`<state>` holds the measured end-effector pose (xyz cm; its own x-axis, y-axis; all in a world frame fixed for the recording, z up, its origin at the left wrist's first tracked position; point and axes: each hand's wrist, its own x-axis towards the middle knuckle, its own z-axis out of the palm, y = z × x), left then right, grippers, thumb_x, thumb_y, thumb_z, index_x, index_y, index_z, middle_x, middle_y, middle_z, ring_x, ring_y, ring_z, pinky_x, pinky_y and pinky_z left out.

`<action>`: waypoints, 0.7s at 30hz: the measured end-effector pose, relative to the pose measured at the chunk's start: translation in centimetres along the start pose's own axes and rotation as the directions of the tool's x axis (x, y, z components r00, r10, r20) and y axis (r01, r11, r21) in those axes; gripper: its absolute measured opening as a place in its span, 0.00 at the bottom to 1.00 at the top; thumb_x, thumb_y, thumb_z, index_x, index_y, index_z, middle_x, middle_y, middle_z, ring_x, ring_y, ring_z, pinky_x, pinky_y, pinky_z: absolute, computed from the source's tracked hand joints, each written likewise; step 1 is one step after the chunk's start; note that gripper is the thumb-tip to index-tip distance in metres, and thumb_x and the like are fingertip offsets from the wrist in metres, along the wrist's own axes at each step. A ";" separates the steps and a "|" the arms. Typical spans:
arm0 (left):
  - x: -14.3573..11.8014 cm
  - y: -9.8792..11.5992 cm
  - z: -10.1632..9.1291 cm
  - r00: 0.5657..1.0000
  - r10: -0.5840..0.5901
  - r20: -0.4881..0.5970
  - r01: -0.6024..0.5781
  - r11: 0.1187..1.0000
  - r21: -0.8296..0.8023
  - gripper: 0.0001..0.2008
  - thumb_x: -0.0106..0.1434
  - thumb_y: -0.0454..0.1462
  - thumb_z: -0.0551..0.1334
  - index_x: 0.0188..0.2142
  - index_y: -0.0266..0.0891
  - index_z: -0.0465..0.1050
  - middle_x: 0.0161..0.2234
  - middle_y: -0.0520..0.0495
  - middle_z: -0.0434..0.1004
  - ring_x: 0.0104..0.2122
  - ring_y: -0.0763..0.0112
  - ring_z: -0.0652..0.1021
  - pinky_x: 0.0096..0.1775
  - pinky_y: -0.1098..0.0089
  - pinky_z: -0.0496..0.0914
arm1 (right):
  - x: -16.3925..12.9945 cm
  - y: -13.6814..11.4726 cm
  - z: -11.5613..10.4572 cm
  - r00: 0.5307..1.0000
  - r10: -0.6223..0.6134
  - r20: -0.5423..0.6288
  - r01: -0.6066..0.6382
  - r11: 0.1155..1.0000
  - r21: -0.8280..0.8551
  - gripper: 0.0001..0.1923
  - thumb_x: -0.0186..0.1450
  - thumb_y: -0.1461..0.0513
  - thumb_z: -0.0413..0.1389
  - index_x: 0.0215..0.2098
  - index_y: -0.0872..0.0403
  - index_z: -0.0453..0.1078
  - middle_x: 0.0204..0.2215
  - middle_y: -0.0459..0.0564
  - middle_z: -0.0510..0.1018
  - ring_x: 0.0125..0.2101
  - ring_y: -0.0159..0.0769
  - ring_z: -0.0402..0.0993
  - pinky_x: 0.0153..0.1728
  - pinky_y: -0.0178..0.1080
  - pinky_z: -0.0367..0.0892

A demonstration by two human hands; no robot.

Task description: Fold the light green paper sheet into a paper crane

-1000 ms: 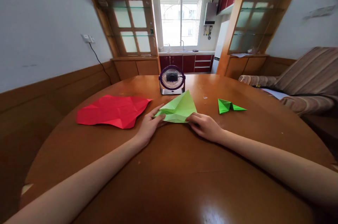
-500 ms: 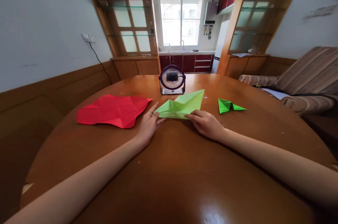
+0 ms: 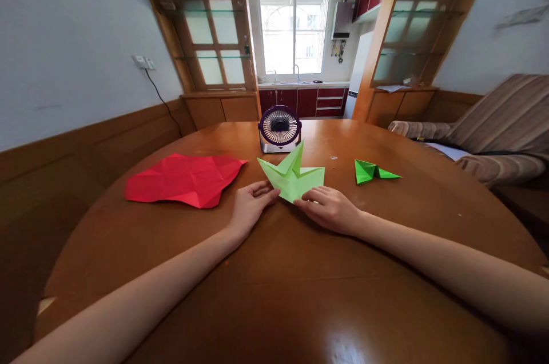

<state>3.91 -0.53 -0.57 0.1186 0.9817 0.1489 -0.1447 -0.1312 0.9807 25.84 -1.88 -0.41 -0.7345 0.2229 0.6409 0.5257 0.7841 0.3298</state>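
A light green sheet of folded paper (image 3: 295, 184) is between my two hands, with one point standing up and others spreading to the sides. My left hand (image 3: 252, 204) pinches its lower left edge between thumb and fingers. At the lower right edge, my right hand (image 3: 328, 208) grips the paper, its fingers curled over it. To the left lies a creased red paper sheet (image 3: 184, 181), touched by neither hand. A smaller, darker green folded paper (image 3: 371, 172) rests on the right.
A small purple fan (image 3: 280, 127) stands just behind the light green paper on the round wooden table (image 3: 274, 307). A striped armchair (image 3: 497, 124) is beyond the table's right edge. Tiny scraps (image 3: 333, 158) lie near the fan.
The light green paper has been turned, and its tall point has shifted from the right to the middle. My left hand has moved right, closing its fingers on the edge.
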 end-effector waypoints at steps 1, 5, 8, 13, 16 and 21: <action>0.0 0.0 0.0 1.000 -0.011 -0.010 0.011 1.000 0.000 0.22 0.46 0.44 0.73 0.39 0.35 0.78 0.40 0.40 0.81 0.41 0.57 0.80 0.47 0.58 0.72 | 0.1 -0.1 0.0 1.000 -0.008 -0.001 0.008 1.000 -0.010 0.10 0.70 0.65 0.48 0.41 0.57 0.71 0.28 0.50 0.75 0.26 0.32 0.68 0.28 0.35 0.64; 0.0 -0.2 0.1 1.000 0.008 -0.029 -0.007 0.999 0.041 0.18 0.49 0.45 0.71 0.36 0.35 0.79 0.34 0.42 0.82 0.36 0.61 0.80 0.45 0.59 0.73 | 0.3 -0.6 -0.1 0.999 -0.008 -0.033 0.007 0.999 -0.048 0.09 0.69 0.64 0.50 0.40 0.53 0.72 0.33 0.51 0.76 0.30 0.32 0.69 0.30 0.36 0.65; -0.1 -0.1 0.2 0.997 0.068 -0.029 -0.063 0.989 0.135 0.16 0.49 0.44 0.71 0.32 0.35 0.79 0.32 0.43 0.82 0.34 0.62 0.80 0.43 0.61 0.73 | 0.4 -0.7 -0.2 0.999 0.011 -0.052 -0.012 1.000 -0.018 0.08 0.69 0.64 0.50 0.40 0.53 0.72 0.38 0.52 0.77 0.36 0.35 0.72 0.35 0.39 0.68; 0.0 0.0 0.8 0.993 0.102 -0.055 -0.097 0.991 0.093 0.21 0.48 0.43 0.71 0.39 0.36 0.71 0.39 0.42 0.80 0.37 0.62 0.80 0.43 0.61 0.73 | 0.4 -0.5 0.0 0.999 -0.049 -0.008 0.049 0.995 0.092 0.09 0.69 0.66 0.49 0.42 0.55 0.71 0.37 0.52 0.78 0.34 0.33 0.74 0.35 0.37 0.70; 0.3 -0.1 0.9 0.990 0.120 -0.067 -0.118 0.992 0.036 0.26 0.51 0.44 0.70 0.47 0.37 0.67 0.47 0.40 0.76 0.44 0.61 0.78 0.46 0.62 0.71 | 0.4 -0.5 0.1 0.993 -0.115 0.021 0.111 0.983 0.145 0.08 0.69 0.66 0.49 0.42 0.57 0.70 0.37 0.53 0.79 0.36 0.34 0.75 0.36 0.37 0.70; 0.7 -0.5 0.4 0.989 0.143 -0.029 -0.138 0.980 0.143 0.22 0.54 0.47 0.65 0.43 0.35 0.71 0.47 0.41 0.77 0.48 0.57 0.75 0.49 0.62 0.68 | 0.5 -0.4 0.0 0.988 -0.151 0.036 0.141 0.970 0.197 0.10 0.70 0.66 0.47 0.43 0.56 0.70 0.40 0.53 0.80 0.42 0.34 0.75 0.42 0.39 0.71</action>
<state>4.41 0.17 -0.88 0.0684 0.9563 0.2843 -0.0173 -0.2838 0.9587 25.23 -2.09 -0.21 -0.8205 0.1232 0.5583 0.3222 0.9063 0.2735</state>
